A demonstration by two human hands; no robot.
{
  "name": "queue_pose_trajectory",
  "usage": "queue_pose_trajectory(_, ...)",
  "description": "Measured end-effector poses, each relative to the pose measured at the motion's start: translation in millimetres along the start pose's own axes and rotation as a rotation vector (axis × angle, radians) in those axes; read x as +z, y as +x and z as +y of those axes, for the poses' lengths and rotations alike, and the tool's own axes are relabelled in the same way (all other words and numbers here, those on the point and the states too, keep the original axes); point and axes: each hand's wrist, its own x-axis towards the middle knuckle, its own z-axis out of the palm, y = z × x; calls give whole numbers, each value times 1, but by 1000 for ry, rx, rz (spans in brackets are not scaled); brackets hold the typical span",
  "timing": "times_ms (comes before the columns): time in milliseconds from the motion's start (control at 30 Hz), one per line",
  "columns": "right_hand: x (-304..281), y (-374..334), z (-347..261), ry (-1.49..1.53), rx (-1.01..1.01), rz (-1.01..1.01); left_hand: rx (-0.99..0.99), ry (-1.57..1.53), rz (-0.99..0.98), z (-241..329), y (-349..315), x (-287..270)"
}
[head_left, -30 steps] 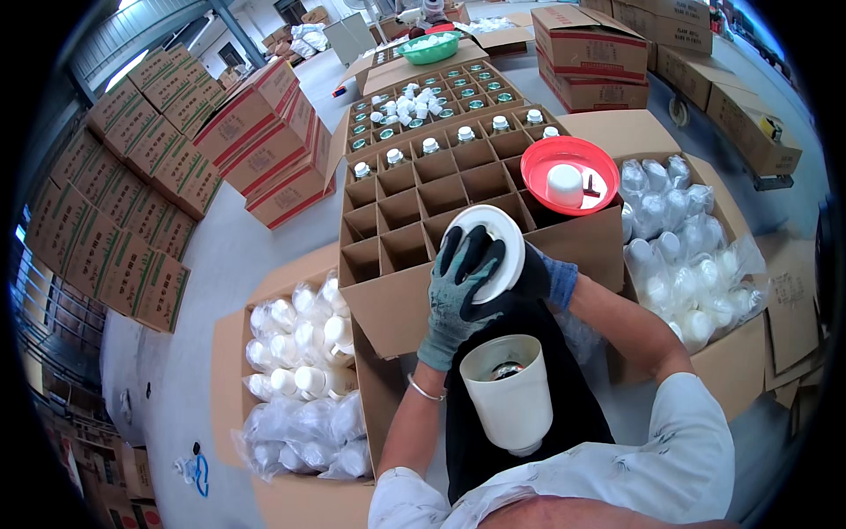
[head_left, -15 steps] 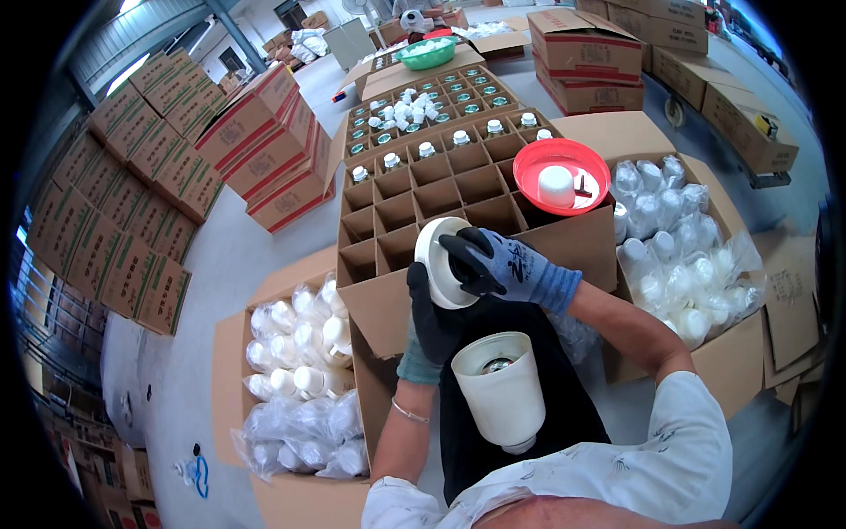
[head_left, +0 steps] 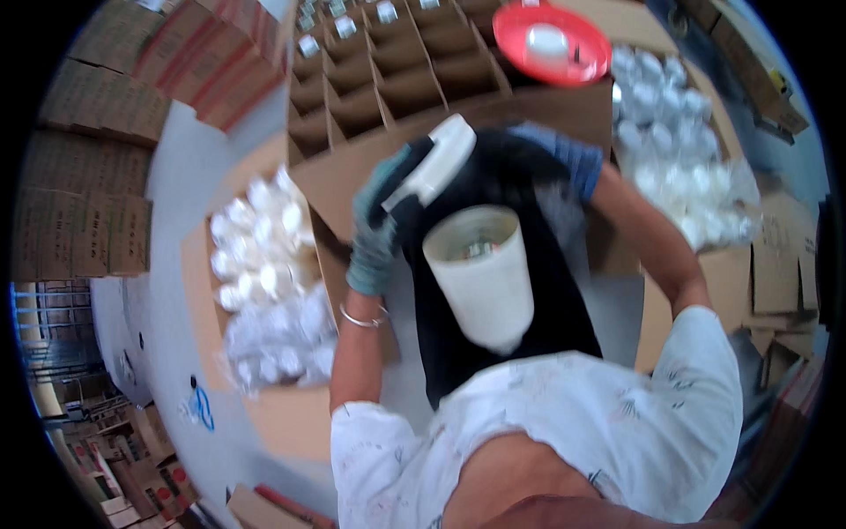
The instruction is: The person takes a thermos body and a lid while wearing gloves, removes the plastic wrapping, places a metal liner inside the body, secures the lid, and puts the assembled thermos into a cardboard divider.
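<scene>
White lid (head_left: 441, 160) was off, tipped on edge by the divided carton's (head_left: 339, 196) near edge. My left hand (head_left: 386, 198) held its rim; my right hand (head_left: 538, 163) was blurred behind it, can't tell if gripping. White container (head_left: 486, 291) sat open-mouthed on my lap, something shiny inside, so lidding looked undone. White-topped bottles (head_left: 345, 27) stood toward the carton's far edge; red tray (head_left: 512, 58) sat at its near right corner.
</scene>
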Motion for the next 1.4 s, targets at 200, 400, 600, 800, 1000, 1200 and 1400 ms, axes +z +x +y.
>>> queue_pose_trajectory(200, 17, 9, 41, -1, -270, 313, 104, 320, -352, -25, -34, 3)
queue_pose_trajectory(400, 62, 9, 66, -258, -179, 250, 28, 239, -381, -21, -60, 15)
queue_pose_trajectory(600, 63, 20, 79, -805, -583, -33, 77, 578, -322, 8, -86, 31)
queue_pose_trajectory(800, 76, -66, 34, -1098, -473, 92, -221, -464, 351, -42, -108, 60)
queue_pose_trajectory(1000, 116, -182, 63, -1090, 222, 529, -880, -338, -17, -57, -130, 82)
queue_pose_trajectory(1200, 92, -177, 81, -1174, -290, 699, -765, -366, -283, -28, -129, 57)
queue_pose_trajectory(1400, 103, -141, 94, -658, -599, 318, -278, 124, -517, -54, -155, 53)
